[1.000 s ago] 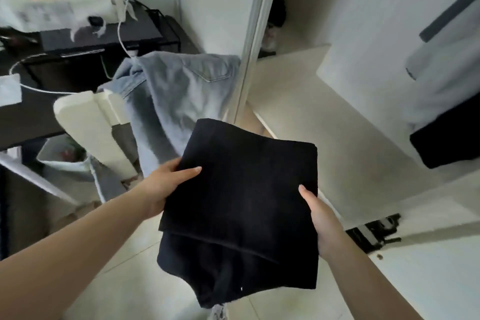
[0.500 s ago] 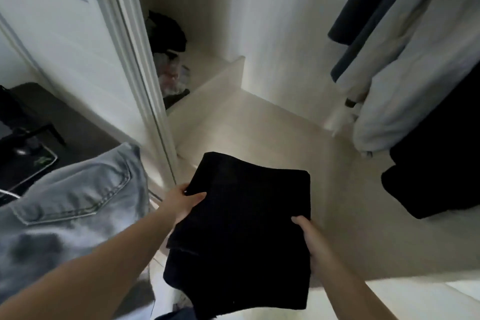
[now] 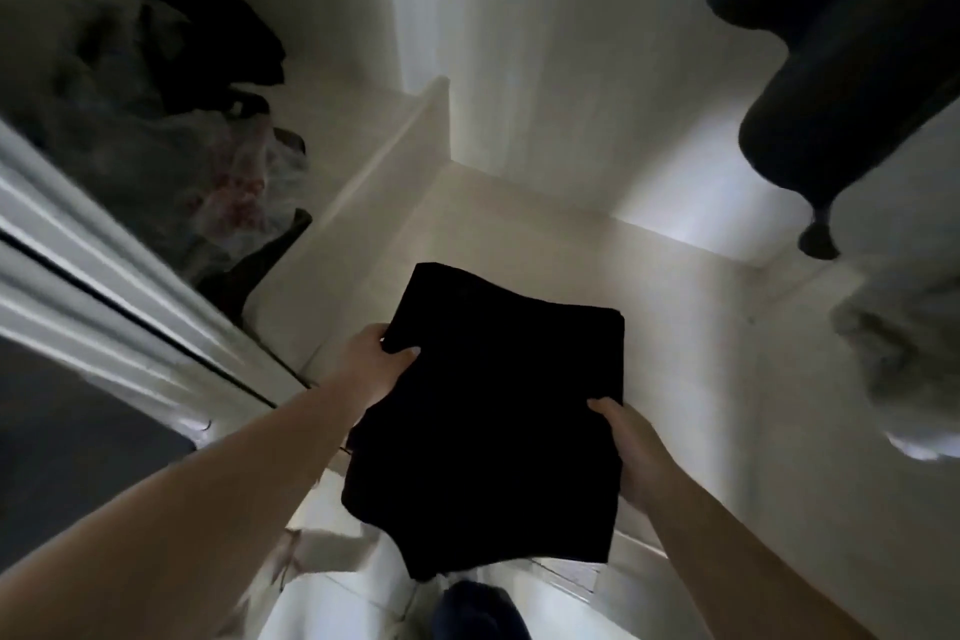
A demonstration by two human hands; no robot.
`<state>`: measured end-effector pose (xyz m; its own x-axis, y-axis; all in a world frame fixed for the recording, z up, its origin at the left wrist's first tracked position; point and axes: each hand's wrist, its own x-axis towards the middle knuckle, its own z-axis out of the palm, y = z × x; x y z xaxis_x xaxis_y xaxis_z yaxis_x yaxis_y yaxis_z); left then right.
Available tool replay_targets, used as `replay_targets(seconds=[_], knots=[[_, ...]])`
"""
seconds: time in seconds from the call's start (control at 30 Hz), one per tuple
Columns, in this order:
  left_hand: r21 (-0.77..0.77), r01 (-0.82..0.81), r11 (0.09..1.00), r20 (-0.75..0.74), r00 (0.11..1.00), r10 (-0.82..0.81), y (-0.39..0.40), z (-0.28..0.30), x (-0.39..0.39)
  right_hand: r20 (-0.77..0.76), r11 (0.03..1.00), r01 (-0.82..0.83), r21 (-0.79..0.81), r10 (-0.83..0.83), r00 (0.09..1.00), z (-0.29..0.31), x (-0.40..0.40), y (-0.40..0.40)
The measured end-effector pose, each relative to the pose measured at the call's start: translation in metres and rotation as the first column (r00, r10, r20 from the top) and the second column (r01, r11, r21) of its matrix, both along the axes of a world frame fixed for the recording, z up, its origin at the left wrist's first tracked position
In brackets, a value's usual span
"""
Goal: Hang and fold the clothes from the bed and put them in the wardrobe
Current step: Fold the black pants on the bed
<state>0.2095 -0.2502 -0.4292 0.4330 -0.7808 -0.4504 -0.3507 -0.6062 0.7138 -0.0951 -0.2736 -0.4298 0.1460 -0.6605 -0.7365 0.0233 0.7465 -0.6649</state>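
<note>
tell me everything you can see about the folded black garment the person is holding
The folded black garment is a flat, roughly rectangular bundle of dark, matte, soft-looking cloth; layered folds show at its far right corner, and its near edge sags unevenly. No seams or print can be made out. It is held roughly level over the pale wardrobe floor. The left hand grips its far left edge, thumb on top; the right hand grips its right side.

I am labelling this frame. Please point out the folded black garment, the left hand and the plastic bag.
folded black garment (image 3: 493, 411): head view, middle of top face.
left hand (image 3: 376, 369): head view, back of hand.
plastic bag (image 3: 234, 182): head view, crinkled front.
</note>
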Motion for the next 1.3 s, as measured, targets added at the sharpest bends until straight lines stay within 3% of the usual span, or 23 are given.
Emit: replay_targets(seconds=[0.3,0.37,0.5,0.57,0.63,0.7,0.73,0.83,0.93,1.13,1.3], knots=[[-0.024,0.008,1.0,0.015,1.0,-0.008,-0.103,-0.043,0.032,0.098,1.0,-0.021,-0.018,0.023,0.995,-0.046,0.031,-0.094],[0.04,0.05,0.998,0.056,0.997,-0.052,-0.111,-0.057,0.031,0.031,0.999,-0.038,-0.029,0.039,0.999,-0.055,0.033,-0.105],[0.053,0.204,0.977,0.366,0.907,-0.21,-0.089,-0.073,0.011,-0.245,0.979,-0.166,-0.118,0.133,0.96,-0.068,0.035,-0.108],[0.0,0.353,0.936,0.492,0.815,-0.307,-0.072,-0.076,-0.004,-0.572,0.879,-0.353,-0.32,0.118,0.812,-0.071,0.04,-0.097],[0.031,0.517,0.855,0.593,0.679,-0.432,-0.06,-0.083,-0.017,-0.844,0.636,-0.657,-0.405,0.017,0.536,-0.073,0.051,-0.081],[0.104,0.579,0.809,0.621,0.597,-0.507,-0.055,-0.091,-0.024,-0.923,0.391,-0.844,-0.367,-0.042,0.382,-0.079,0.06,-0.07],[0.135,0.579,0.804,0.617,0.586,-0.525,-0.055,-0.095,-0.025,-0.942,0.338,-0.883,-0.325,-0.033,0.334,-0.083,0.064,-0.067],[0.199,0.585,0.787,0.617,0.549,-0.564,-0.059,-0.109,-0.022,-0.968,0.378,-0.899,-0.218,0.031,0.248,-0.096,0.071,-0.071],[0.231,0.592,0.772,0.618,0.523,-0.586,-0.073,-0.115,-0.013,-0.969,0.409,-0.893,-0.185,0.075,0.236,-0.103,0.082,-0.084],[0.241,0.603,0.76,0.65,0.482,-0.588,-0.127,-0.123,0.022,-0.959,0.447,-0.862,-0.241,0.025,0.281,-0.114,0.117,-0.13],[0.306,0.64,0.705,0.662,0.389,-0.641,-0.176,-0.13,0.045,-0.954,0.502,-0.824,-0.263,-0.007,0.3,-0.121,0.139,-0.162]])
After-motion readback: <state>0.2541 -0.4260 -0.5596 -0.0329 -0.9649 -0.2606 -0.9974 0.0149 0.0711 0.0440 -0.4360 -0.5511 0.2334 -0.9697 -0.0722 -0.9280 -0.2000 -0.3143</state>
